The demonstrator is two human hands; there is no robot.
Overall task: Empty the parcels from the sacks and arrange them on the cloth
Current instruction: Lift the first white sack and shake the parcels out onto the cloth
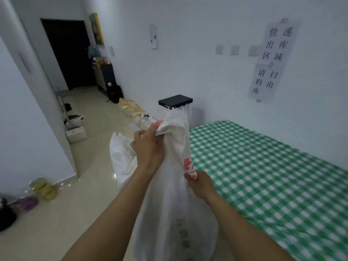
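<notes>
Sack (169, 213) upright by the left edge of the cloth (263, 176), I've got left hand (148, 147) clenching its bunched top, right hand (200, 183) pinching the side (ready, I'd say, to upend it).

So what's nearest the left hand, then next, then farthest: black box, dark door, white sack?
1. The white sack: gripped by the left hand itself.
2. The black box: just beyond, straight ahead.
3. The dark door: far back on the left.

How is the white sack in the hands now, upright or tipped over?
Upright. The left hand grips the white sack near its frayed top end, and the right hand grips its side lower down.
</notes>
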